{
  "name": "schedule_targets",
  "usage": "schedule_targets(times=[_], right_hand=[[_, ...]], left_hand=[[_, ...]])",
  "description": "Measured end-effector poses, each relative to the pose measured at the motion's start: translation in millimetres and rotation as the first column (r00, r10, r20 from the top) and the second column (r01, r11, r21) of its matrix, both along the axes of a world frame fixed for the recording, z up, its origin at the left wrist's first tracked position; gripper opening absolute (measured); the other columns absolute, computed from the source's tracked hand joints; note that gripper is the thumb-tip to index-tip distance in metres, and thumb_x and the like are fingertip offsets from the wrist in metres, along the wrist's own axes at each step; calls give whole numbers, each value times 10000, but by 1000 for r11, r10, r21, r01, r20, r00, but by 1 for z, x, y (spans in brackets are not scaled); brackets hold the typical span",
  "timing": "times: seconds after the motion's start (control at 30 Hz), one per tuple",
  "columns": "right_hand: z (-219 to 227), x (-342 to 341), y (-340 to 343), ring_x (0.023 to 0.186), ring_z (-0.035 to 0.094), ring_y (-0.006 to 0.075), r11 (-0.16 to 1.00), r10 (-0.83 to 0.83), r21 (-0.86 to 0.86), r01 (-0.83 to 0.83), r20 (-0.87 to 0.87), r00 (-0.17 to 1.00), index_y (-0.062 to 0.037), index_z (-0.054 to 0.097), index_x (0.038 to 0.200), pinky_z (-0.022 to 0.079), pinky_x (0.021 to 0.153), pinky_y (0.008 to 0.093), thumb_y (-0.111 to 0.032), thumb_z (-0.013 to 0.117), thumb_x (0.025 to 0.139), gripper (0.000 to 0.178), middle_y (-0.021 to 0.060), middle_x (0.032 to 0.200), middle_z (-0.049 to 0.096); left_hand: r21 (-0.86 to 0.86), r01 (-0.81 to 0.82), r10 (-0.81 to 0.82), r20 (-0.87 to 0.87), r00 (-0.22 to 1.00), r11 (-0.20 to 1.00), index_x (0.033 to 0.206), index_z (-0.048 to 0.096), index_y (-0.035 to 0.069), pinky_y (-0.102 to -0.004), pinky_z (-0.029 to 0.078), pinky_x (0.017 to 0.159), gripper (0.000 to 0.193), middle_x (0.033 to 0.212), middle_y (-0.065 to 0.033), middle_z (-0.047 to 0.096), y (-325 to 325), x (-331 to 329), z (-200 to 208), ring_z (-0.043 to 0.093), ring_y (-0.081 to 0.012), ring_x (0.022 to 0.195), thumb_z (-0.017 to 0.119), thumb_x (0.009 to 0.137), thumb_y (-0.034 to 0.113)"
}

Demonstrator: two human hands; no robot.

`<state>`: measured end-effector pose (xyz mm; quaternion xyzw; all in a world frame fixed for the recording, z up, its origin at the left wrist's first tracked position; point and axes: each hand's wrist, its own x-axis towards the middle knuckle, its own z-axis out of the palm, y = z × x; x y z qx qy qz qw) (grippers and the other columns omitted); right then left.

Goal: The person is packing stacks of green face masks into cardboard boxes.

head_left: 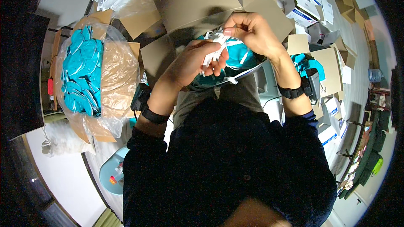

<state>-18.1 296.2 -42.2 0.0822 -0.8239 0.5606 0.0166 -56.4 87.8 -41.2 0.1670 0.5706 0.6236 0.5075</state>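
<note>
While both hands work close together above the lap, the left hand (198, 61) curls its fingers shut around a bunch of white elastic straps (214, 48). Right hand (252, 31) pinches the same straps between thumb and forefinger, other fingers folded. Straps run to a teal fabric face mask (244, 59) just beneath the hands, mostly hidden by them; possibly several masks stacked, hard to tell. Left side: open brown cardboard box lined with clear plastic (118, 71), holding rows of teal masks (82, 75). Behind hands: brown cardboard flaps (193, 0). Upper right: small white cartons with blue labels (305, 8), cut off at the rim. Both wrists wear black bands.
</note>
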Motion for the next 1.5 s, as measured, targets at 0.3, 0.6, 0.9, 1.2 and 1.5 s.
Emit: schedule_targets(times=[0.3, 0.6, 0.9, 1.2, 1.5], right_hand=[[17, 9, -1, 609, 444, 37, 994, -11, -112, 13, 24, 1000, -23, 630, 755, 349, 535, 227, -49, 683, 836, 101, -39, 643, 553], [-26, -26, 2, 518, 416, 51, 868, -494, -67, 492, -215, 842, -40, 635, 668, 329, 457, 259, -190, 797, 746, 234, 2, 536, 517], [-37, -66, 34, 486, 431, 78, 785, -608, -64, 616, -273, 746, -53, 679, 668, 345, 452, 285, -223, 812, 721, 223, 7, 532, 552], [18, -53, 45, 568, 493, 110, 725, -683, 3, 688, -119, 721, -28, 608, 686, 418, 532, 302, -136, 673, 843, 201, 53, 619, 587], [8, -29, 24, 594, 463, 56, 928, -332, 81, 364, -269, 904, -42, 671, 735, 369, 534, 240, -218, 781, 770, 210, -31, 610, 551]], left_hand=[[69, 43, -44, 13, 999, 997, 866, 650, 24, -197, 378, 464, 370, 695, -21, 605, 6, 0, -2, 548, -91, 553, 440, 950, 316], [126, -254, 218, 244, 945, 959, 884, 572, 35, -240, 286, 473, 357, 636, -29, 518, 30, 10, -9, 386, -107, 485, 414, 945, 349], [226, -193, 164, 139, 977, 955, 826, 519, 67, -245, 277, 481, 333, 593, -2, 419, 11, 21, -18, 337, -104, 488, 380, 960, 338], [-30, -160, 152, -184, 971, 987, 828, 544, 43, -210, 331, 539, 303, 697, -1, 487, -8, 23, -11, 429, -71, 597, 426, 963, 286], [-200, 6, -88, -402, 912, 980, 1100, 606, 0, -245, 500, 679, 297, 966, -85, 651, -1, -18, -25, 618, -123, 786, 541, 886, 196]])
